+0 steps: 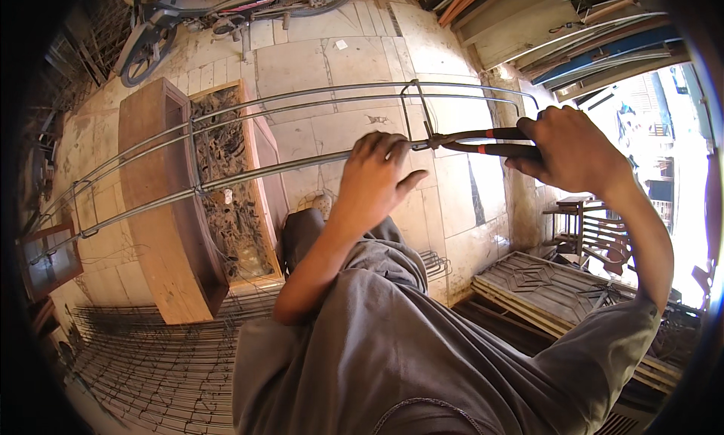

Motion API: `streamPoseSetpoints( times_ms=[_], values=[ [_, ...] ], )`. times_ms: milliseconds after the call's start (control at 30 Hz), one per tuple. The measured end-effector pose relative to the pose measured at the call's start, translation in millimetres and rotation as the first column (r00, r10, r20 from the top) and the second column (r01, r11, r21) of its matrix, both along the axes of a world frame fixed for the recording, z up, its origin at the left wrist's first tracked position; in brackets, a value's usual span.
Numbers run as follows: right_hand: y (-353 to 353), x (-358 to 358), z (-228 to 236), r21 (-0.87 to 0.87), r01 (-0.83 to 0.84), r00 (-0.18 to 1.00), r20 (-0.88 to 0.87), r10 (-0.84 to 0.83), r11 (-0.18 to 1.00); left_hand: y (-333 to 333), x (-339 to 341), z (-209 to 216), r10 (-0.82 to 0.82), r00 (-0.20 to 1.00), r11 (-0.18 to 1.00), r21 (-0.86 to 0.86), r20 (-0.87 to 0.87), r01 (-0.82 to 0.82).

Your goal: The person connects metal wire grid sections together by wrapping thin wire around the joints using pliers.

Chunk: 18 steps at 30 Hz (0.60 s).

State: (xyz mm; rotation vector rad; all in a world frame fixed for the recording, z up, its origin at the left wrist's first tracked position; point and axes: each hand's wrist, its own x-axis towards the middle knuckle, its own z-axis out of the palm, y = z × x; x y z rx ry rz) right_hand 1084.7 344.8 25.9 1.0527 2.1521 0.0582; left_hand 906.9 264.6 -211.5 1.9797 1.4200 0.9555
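Seen from above, a person in loose grey-brown clothing works on a long frame of metal rods (286, 163) that runs from the far left to the upper right, passing over an upended wooden box (154, 201) and a tray of dark scraps (234, 227). The right hand (573, 150) has its grip clamped on the black handles of a pair of pincers (504, 133), whose head meets the lower rods at a rectangular metal loop (406, 110). The left hand (371, 177) lies over those rods just beside, fingers curled and thumb sticking out; its fingertips are partly hidden, so I cannot tell whether its grip is closed. Pale tiled floor (302, 65) spreads beneath, with a motorbike (170, 18) at the top left.
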Motion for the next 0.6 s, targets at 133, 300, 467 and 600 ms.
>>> streamPoseSetpoints(
  times_ms=[133,300,467,600],
  values=[
    [5.6,-5.1,4.6,-0.036,0.034,0.999,0.009,-0.034,0.999,-8.2,55.3,22.6,0.112,0.941,0.934,0.29,0.32,-0.21],
    [11.0,-35.5,3.6,-0.133,0.132,0.982,0.154,-0.111,0.982,44.1,112.5,18.9,0.101,0.931,0.93,0.299,0.352,-0.214],
    [-25.4,-16.8,-9.3,0.27,-0.415,0.896,0.288,0.339,0.869,54.8,109.4,18.5,0.065,0.885,0.937,0.276,0.461,-0.213],
    [-38.7,3.4,-23.7,0.411,-0.74,0.672,0.415,0.613,0.533,62.9,91.9,22.1,-0.058,0.811,0.974,0.211,0.582,-0.082]
  ],
)
